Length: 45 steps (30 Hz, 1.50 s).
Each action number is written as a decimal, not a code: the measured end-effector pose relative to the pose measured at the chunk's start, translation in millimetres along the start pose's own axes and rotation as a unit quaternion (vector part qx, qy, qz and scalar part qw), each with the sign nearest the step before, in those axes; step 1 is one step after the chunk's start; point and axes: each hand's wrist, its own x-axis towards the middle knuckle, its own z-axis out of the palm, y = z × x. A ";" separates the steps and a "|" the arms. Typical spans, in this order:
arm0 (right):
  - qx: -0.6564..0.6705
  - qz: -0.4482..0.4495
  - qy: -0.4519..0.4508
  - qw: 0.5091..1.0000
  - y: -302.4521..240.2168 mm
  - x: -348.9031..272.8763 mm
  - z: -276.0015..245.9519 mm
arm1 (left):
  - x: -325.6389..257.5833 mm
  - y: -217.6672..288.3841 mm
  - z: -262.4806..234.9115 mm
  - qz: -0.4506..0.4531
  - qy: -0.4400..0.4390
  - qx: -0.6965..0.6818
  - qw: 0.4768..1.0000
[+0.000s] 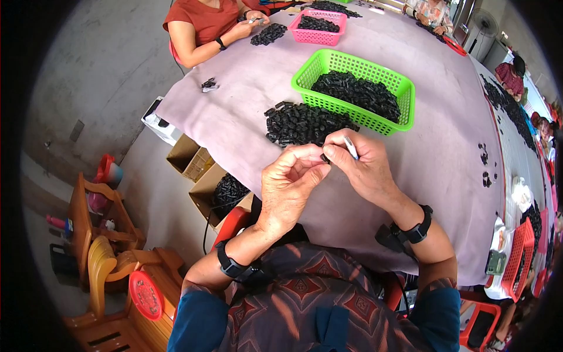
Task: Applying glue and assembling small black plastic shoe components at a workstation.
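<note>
Here the two hands meet just above the near edge of the bench [446, 152], over its pale mauve cloth. The left hand [290, 185] is curled, its thumb and forefinger pinching a small black part [324, 158] at the point where the hands touch. The right hand [363, 164] closes round a thin white tool [350, 148], whose tip points down toward that part. Judging by this, the step in hand is working on one small piece with the tool, fitting or trimming it; which of the two is too small to tell. The next move would call for a steady pinch and a fine aim of the tool tip, since the part is tiny and mostly hidden by the fingers.

Just beyond the hands lies a loose heap of black parts [302, 123] on the cloth. Behind it, touching the heap's far side, stands a green plastic basket [404, 88] well filled with the same sort of black pieces. Farther off, a pink basket [319, 38] holds more of them, near another person's hands. Below the bench's left edge, an open cardboard box [202, 190] on the floor also holds dark pieces.
</note>
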 end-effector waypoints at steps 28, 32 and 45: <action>-0.389 0.014 -0.160 0.907 66.1 21.0 -51.5 | 17.0 6.4 -19.9 -0.194 0.067 -0.072 0.976; -0.390 0.005 -0.166 0.906 71.8 18.9 -50.4 | 16.5 4.0 -18.2 -0.207 0.067 -0.074 0.973; -0.383 -0.003 -0.121 0.916 73.5 14.8 -51.0 | 14.0 -3.4 -18.0 -0.230 0.056 -0.077 0.969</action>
